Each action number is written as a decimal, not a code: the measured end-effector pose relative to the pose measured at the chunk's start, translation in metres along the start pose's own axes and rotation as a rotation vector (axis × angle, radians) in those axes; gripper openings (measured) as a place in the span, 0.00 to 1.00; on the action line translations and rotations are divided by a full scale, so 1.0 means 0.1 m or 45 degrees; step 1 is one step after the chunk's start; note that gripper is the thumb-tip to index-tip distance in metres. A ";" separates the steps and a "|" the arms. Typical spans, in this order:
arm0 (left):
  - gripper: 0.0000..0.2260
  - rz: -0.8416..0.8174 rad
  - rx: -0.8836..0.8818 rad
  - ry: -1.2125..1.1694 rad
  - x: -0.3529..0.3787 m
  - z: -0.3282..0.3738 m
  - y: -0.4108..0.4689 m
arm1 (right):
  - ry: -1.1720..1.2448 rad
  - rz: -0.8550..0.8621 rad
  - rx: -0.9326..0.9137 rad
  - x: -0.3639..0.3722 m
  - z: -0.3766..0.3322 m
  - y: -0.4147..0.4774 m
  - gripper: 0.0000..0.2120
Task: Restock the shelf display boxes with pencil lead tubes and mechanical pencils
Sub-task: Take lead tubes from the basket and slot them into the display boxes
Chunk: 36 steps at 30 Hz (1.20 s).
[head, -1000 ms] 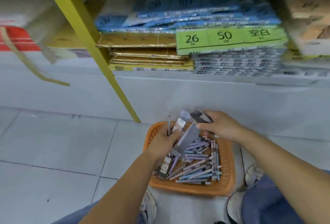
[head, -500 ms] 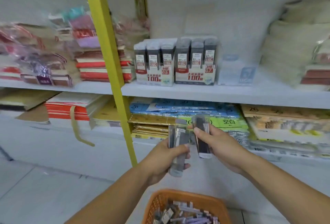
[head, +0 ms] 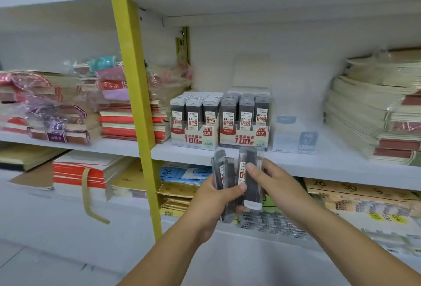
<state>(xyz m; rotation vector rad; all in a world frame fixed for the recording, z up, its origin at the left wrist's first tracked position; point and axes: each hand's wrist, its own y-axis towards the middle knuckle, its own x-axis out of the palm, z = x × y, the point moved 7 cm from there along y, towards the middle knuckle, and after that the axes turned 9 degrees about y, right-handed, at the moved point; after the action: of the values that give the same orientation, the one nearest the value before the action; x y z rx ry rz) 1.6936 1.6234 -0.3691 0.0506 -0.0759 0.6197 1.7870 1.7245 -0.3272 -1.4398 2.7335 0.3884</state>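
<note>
Head view has our two forearms nearest, rising from the bottom edge and meeting just under the middle shelf. Our left hand (head: 214, 203) grips a small bunch of slim clear plastic pencil lead tubes (head: 222, 171) with dark contents and white-and-red labels. Its fingers (head: 237, 188) are curled round them with the thumb across the front, so the bunch stands upright and the labels face us. Our right hand (head: 278, 185) pinches a single clear lead tube (head: 252, 194) that touches the bunch, one fingertip pressed on its label. We read "0.7" there, and we judge the tube is being singled out so its grade can be matched to a box.

Just beyond the hands runs the white shelf board (head: 319, 168). On it two white-and-red cardboard display boxes stand side by side: the box marked HB 0.5 (head: 194, 136) on the left and the box marked HB 0.7 (head: 245, 136) on the right. Each holds rows of upright tubes with labels forward, easy for a shopper to read. Both look well filled from here, though we cannot see the back rows clearly. The pinched tube seems bound for the HB 0.7 box, almost straight above it. A pale blue-and-white carton (head: 293, 141) sits just right of them, too blurred to read. We see no mechanical pencils.

Farther out, a yellow metal upright (head: 134, 103) splits the bays, with wrapped red and cream notebook stacks (head: 127, 123) to the left and cream-edged paper stacks (head: 373, 112) to the right.
</note>
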 end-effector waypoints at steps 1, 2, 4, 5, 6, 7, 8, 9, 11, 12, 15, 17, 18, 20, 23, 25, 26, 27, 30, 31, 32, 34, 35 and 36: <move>0.10 0.036 0.003 -0.026 -0.02 0.00 0.00 | -0.031 -0.011 -0.017 -0.01 -0.01 0.01 0.07; 0.09 0.072 0.002 -0.044 -0.05 0.01 0.00 | -0.087 -0.005 -0.051 -0.02 -0.02 0.00 0.06; 0.10 0.112 0.000 -0.042 -0.09 0.00 0.00 | -0.185 0.054 -0.120 -0.04 -0.03 -0.02 0.03; 0.10 0.116 -0.002 -0.035 -0.10 -0.01 0.00 | -0.198 0.087 -0.141 -0.05 -0.04 -0.03 0.03; 0.10 0.123 -0.005 -0.029 -0.11 -0.01 0.00 | -0.199 0.105 -0.158 -0.04 -0.05 -0.04 0.05; 0.11 0.141 -0.010 -0.025 -0.12 -0.01 0.00 | -0.190 0.110 -0.176 -0.04 -0.06 -0.05 0.07; 0.11 0.165 -0.013 -0.021 -0.15 -0.01 0.00 | -0.163 0.112 -0.196 -0.04 -0.09 -0.06 0.07; 0.10 0.186 -0.011 -0.019 -0.19 0.00 0.00 | -0.118 0.110 -0.206 -0.05 -0.10 -0.06 0.08; 0.09 0.197 0.010 -0.030 -0.24 0.04 0.01 | -0.003 0.078 -0.192 -0.07 -0.13 -0.07 0.10; 0.09 0.195 0.023 -0.043 -0.27 0.07 0.01 | 0.018 0.045 -0.188 -0.07 -0.14 -0.08 0.13; 0.16 0.204 0.062 -0.050 -0.32 0.15 -0.01 | -0.259 -0.075 -0.235 -0.03 -0.14 -0.07 0.17; 0.24 0.231 0.084 -0.054 -0.35 0.20 -0.03 | -0.435 -0.161 -0.204 0.03 -0.09 -0.07 0.16; 0.27 0.248 0.094 -0.052 -0.36 0.22 -0.03 | -0.443 -0.197 -0.157 0.06 -0.05 -0.08 0.16; 0.25 0.289 0.091 0.008 -0.40 0.24 -0.04 | -0.422 -0.225 -0.125 0.08 -0.04 -0.11 0.19; 0.14 0.337 0.068 0.172 -0.44 0.22 -0.04 | -0.402 -0.181 -0.183 0.04 -0.12 -0.14 0.24; 0.11 0.354 0.076 0.217 -0.44 0.21 -0.03 | -0.311 -0.091 -0.193 -0.04 -0.14 -0.14 0.25; 0.10 0.363 0.084 0.216 -0.44 0.21 -0.03 | -0.215 -0.041 -0.182 -0.08 -0.14 -0.13 0.25; 0.10 0.370 0.093 0.207 -0.44 0.21 -0.02 | -0.105 0.001 -0.164 -0.11 -0.13 -0.12 0.24; 0.10 0.368 0.118 0.203 -0.44 0.23 -0.03 | 0.139 0.126 -0.149 -0.17 -0.14 -0.11 0.19; 0.09 0.366 0.120 0.208 -0.44 0.23 -0.03 | 0.191 0.169 -0.155 -0.18 -0.15 -0.11 0.17; 0.09 0.367 0.117 0.210 -0.44 0.24 -0.03 | 0.220 0.212 -0.163 -0.20 -0.15 -0.10 0.15; 0.09 0.375 0.106 0.195 -0.45 0.25 -0.03 | 0.211 0.280 -0.222 -0.22 -0.21 -0.09 0.12; 0.10 0.381 0.107 0.173 -0.47 0.26 -0.02 | 0.179 0.299 -0.274 -0.22 -0.28 -0.08 0.12; 0.10 0.392 0.113 0.144 -0.49 0.28 -0.01 | 0.134 0.310 -0.338 -0.22 -0.38 -0.06 0.12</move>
<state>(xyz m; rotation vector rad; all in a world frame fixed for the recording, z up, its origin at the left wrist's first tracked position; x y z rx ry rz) 1.6526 1.5924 -0.3459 0.0907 0.0545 0.9326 1.8081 1.7302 -0.2884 -1.2035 3.0498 0.7292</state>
